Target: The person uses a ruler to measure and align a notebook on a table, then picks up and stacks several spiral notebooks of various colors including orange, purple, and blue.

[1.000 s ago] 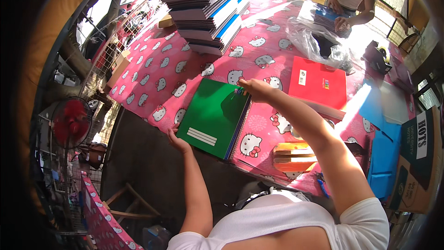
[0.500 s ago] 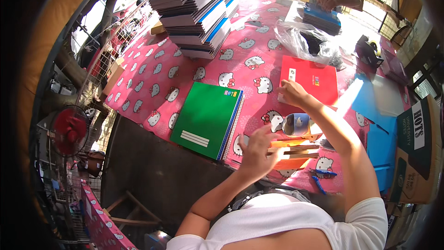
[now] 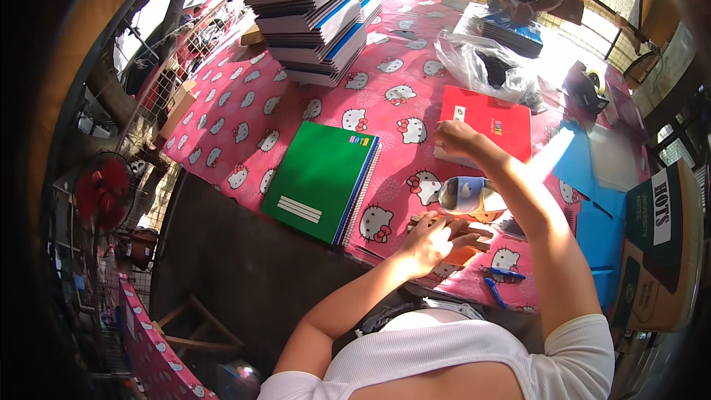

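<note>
1. The left hand (image 3: 428, 247) lies over the wooden block (image 3: 468, 255), its fingers a little spread across the slats; whether it clasps the block cannot be told.
2. The block sits directly beneath those fingers, near the table's front edge, jutting out to the right of them.
3. The right hand (image 3: 457, 138) is at the left edge of the red notebook (image 3: 505, 111), fingers curled together; whether they pinch the cover cannot be told. Most of the notebook extends to the right of this hand.
4. Between the two hands, just beyond the block, lies a clear container with a blue label (image 3: 469, 194).
5. The green notebook (image 3: 317, 185) lies left of both hands, apart from them, on the pink table cover (image 3: 400, 163).
6. Blue pens (image 3: 495, 292) lie right of the block.
7. Farther out stand tall notebook stacks (image 3: 315, 30); a co-worker's hands (image 3: 523, 12) rest on blue notebooks (image 3: 512, 35).
</note>
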`<action>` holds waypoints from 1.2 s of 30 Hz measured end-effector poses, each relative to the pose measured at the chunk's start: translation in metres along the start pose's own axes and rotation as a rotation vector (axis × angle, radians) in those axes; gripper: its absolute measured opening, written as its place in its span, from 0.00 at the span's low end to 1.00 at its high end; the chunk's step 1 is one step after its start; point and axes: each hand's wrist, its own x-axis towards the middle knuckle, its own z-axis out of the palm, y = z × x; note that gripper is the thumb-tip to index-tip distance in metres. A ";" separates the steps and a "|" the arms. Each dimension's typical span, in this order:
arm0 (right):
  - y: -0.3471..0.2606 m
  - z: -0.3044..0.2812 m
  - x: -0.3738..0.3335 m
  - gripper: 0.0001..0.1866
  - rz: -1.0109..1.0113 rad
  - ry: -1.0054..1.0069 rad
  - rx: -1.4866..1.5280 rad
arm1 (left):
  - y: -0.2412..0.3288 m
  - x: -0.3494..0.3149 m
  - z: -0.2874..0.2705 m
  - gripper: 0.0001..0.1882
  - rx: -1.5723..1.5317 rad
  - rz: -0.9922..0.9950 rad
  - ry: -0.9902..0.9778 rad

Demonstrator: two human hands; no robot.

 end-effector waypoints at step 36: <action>-0.127 -0.119 -0.120 0.23 -0.075 0.521 0.093 | -0.056 0.035 -0.041 0.48 -0.281 -0.580 0.643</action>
